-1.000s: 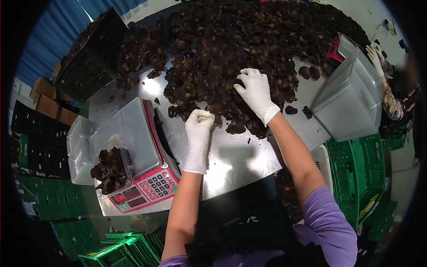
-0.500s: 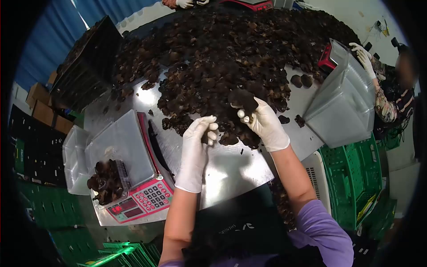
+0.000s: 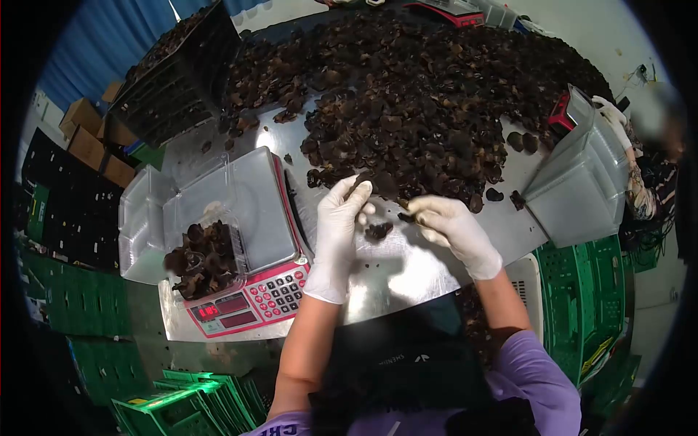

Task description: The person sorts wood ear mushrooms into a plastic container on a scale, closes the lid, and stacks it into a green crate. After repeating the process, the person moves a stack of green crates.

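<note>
My left hand, in a white glove, pinches a dark wood ear mushroom at the near edge of a broad heap of wood ears. In its white glove, my right hand is closed with thumb and fingers together on a small dark bit of wood ear. A ragged loose piece shows between my hands, over the metal table. To the left, a red and white digital scale carries a clear plastic box with several wood ears in it.
Nested clear plastic boxes stand at the right by a co-worker's gloved hand. Green crates are stacked below them. A black crate stands tilted at the back left. Another red scale is beyond the boxes.
The large wood ear raised in my right hand is now near my left fingers. My right hand has dropped lower and turned inward. The loose piece has appeared between my hands; the view has shifted.
</note>
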The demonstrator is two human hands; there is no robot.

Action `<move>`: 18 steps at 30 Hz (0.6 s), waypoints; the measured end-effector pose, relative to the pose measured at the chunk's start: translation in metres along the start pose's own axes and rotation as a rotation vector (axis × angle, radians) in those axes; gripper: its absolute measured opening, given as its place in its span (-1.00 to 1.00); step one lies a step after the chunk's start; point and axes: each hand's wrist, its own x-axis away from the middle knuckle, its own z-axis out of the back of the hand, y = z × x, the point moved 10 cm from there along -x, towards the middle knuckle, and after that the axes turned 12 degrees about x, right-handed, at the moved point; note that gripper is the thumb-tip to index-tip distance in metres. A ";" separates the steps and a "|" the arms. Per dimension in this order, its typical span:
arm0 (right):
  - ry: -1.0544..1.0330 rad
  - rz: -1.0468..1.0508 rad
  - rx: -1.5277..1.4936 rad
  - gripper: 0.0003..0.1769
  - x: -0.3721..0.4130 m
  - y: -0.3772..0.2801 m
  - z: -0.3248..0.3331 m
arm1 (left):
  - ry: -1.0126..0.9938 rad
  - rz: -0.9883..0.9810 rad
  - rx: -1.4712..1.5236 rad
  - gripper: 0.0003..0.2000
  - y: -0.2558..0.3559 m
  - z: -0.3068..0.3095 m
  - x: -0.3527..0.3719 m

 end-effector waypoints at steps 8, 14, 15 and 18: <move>0.158 -0.295 0.929 -0.83 0.139 0.055 0.120 | -0.108 0.200 0.324 -0.73 -0.022 0.000 0.008; 0.713 -0.280 1.771 -0.68 0.207 0.032 0.168 | -0.268 0.072 -0.079 -0.71 -0.042 -0.038 0.036; 0.759 -0.138 1.682 -0.71 0.201 0.017 0.158 | -0.373 -0.112 -0.353 -0.70 -0.049 -0.059 0.052; 0.855 0.025 1.584 -0.73 0.182 -0.007 0.154 | -0.676 0.139 -0.413 -0.63 -0.118 -0.120 0.124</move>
